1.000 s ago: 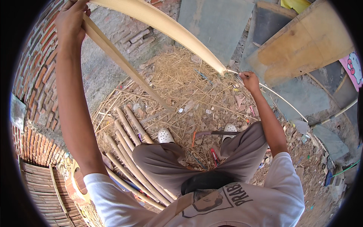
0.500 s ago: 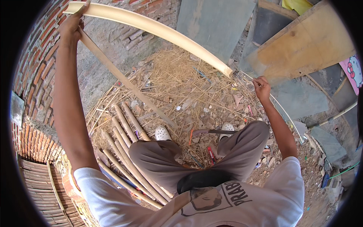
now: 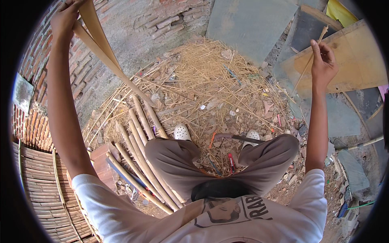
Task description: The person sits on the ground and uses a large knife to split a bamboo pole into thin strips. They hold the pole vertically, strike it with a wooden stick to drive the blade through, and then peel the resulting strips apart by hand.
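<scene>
At the upper left, my left hand (image 3: 67, 18) is closed around the upper ends of pale bamboo strips (image 3: 108, 60). Two lengths show below it, coming together lower down, and the longer one slants toward the rubble in front of my feet. Far off to the right, my right hand (image 3: 325, 65) is raised, pinching a thin bamboo sliver (image 3: 304, 76) between thumb and fingers. The sliver's frayed tip sticks out above the hand, and its other end hangs down to the left.
Several bamboo poles (image 3: 139, 148) lie by my left knee. A dark-bladed knife (image 3: 243, 139) rests between my feet. Bamboo shavings (image 3: 202, 60) cover the ground ahead. A brick wall (image 3: 40, 81) rises at left; flat sheets (image 3: 251, 28) lean at the upper right.
The long curved bamboo piece has swung from spanning the top to hanging steeply from my left hand. My right hand has moved up and to the right with the sliver.
</scene>
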Available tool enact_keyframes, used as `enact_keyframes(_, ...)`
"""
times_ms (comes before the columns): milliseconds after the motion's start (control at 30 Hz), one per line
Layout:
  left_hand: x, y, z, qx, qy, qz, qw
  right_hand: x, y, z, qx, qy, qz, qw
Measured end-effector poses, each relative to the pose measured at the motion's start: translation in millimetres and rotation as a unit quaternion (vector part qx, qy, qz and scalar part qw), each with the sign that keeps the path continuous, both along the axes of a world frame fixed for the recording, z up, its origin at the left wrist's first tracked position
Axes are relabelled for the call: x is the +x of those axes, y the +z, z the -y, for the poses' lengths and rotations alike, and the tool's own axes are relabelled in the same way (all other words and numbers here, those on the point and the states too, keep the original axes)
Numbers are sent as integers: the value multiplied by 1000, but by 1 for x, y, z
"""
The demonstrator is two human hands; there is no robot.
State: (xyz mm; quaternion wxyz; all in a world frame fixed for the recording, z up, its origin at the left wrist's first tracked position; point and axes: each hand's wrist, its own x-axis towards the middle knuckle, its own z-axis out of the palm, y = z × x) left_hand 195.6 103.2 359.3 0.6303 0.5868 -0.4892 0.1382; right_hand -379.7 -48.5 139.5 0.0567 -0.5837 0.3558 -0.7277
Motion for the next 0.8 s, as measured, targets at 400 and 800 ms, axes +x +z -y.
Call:
enact_keyframes(400, -110, -2, -61, 149, 171, 38, 973, 174, -164, 124, 567, 220, -321, 726)
enact_keyframes(800, -192, -40, -17, 160, -247, 74, 953, 237, -47, -83, 222, 423, -201, 855)
